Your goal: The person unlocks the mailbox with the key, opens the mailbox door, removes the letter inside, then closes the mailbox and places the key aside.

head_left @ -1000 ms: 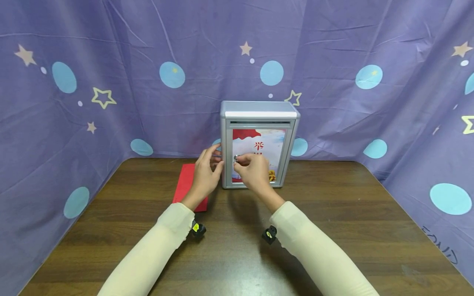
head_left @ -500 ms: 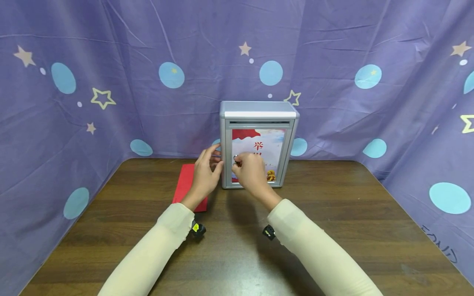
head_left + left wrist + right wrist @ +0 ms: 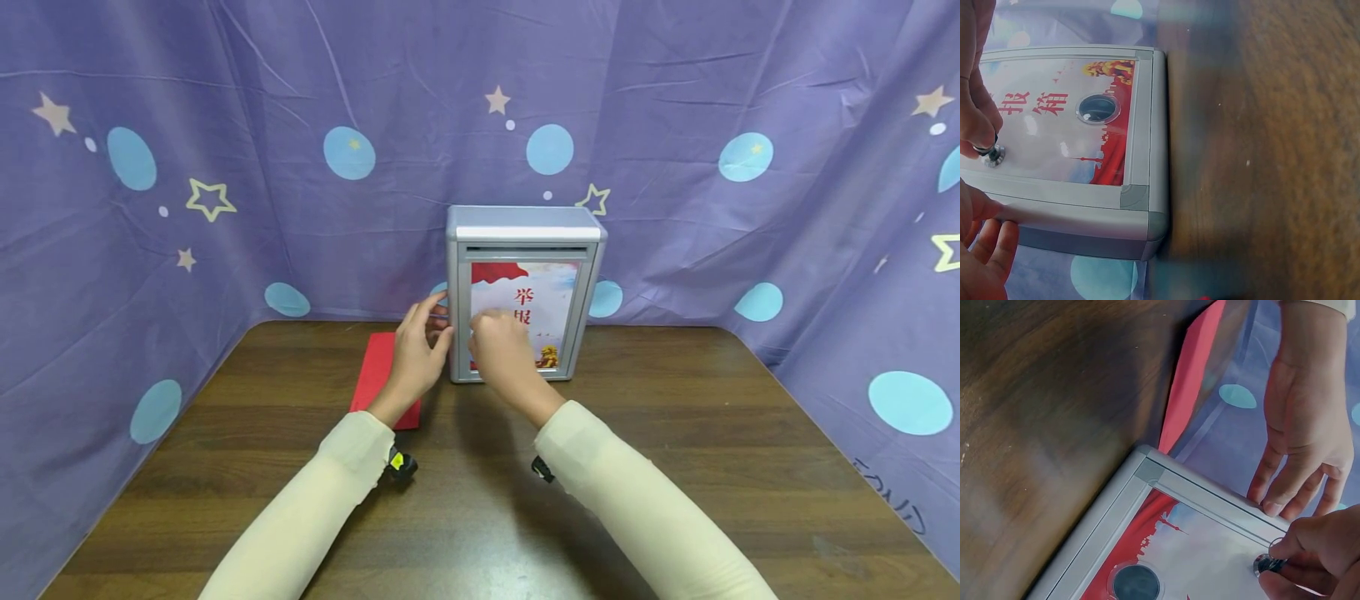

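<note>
A grey metal box with a slot near its top and a poster on its front stands upright on the table. My right hand is at the left part of that front, covering the lock in the head view. In the left wrist view its thumb and finger pinch a dark-headed key at the round silver lock. A thin key ring shows by the fingers in the right wrist view. My left hand rests against the box's left side, fingers extended and slightly bent.
A flat red envelope lies on the wooden table, partly behind my left hand. Low on the box front is a round dark window. A purple curtain hangs close behind the box.
My right hand has rotated at the lock, its knuckles rolling up and over to the left, and the lock is now covered in the head view. The left hand and the box have stayed put.
</note>
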`<state>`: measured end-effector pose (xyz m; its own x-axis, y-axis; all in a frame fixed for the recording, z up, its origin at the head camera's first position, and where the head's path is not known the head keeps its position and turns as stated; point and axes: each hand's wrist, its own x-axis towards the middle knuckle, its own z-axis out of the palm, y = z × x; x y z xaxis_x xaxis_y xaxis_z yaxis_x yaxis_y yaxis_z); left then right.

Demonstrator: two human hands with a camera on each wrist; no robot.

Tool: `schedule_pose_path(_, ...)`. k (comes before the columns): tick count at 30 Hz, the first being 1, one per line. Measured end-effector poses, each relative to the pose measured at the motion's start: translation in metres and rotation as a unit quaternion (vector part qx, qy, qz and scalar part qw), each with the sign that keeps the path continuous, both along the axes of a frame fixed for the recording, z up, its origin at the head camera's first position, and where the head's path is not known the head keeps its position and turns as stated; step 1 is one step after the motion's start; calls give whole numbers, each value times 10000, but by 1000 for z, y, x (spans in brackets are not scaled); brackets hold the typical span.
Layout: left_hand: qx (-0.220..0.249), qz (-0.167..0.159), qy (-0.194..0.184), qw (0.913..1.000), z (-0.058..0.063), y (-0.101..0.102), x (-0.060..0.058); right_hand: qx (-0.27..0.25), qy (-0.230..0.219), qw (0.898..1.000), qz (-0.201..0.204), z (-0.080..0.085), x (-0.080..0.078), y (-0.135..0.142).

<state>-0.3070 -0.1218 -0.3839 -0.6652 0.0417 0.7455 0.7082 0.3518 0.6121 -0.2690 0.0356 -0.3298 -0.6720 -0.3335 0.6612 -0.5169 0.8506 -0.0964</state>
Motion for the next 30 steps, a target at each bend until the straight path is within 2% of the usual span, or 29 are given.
schedule_pose_path(5, -35, -7, -15, 10000, 0, 0, 0, 427, 375, 9979, -311, -5, 1, -3)
schedule_pose_path(10, -31, 15, -4, 10000, 0, 0, 0, 979, 836, 9911, -346, -10, 0, -6)
schedule_pose_path(14, -37, 10, 20, 10000, 0, 0, 0, 1187, 1171, 9854, -333, -12, 1, -7)
schedule_pose_path(19, -27, 21, -9, 10000, 1, 0, 0, 1221, 1314, 9833, -298, -15, 0, -6)
schedule_pose_path(30, -56, 51, 26, 10000, 0, 0, 0, 898, 1196, 9887, -56, -17, 1, -2)
